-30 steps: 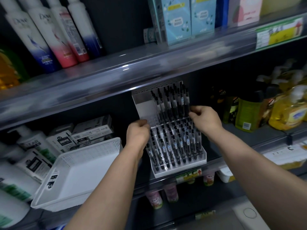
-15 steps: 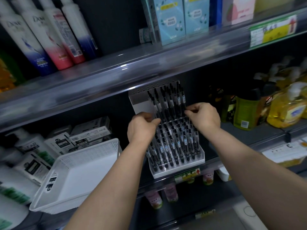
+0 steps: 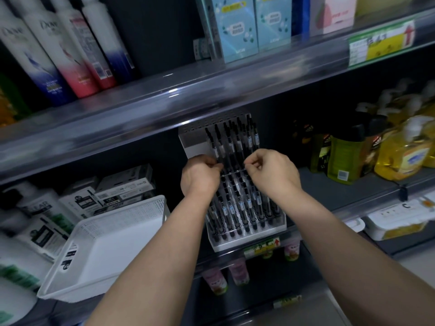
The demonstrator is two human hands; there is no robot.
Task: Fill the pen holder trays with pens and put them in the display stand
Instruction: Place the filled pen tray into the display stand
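Both hands pinch a clear pen holder tray [image 3: 233,172] midway up the display stand [image 3: 249,242], the left hand [image 3: 201,171] on its left end and the right hand [image 3: 274,171] on its right. An uneven push could tilt the tray, jam it, and tip its pens [image 3: 255,140] out. The fingertip hold looks slight, so it may slip.

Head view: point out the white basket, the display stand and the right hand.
white basket [image 3: 117,250], head view, bare inside floor.
display stand [image 3: 194,145], head view, bare white back panel.
right hand [image 3: 275,172], head view, back of the hand.
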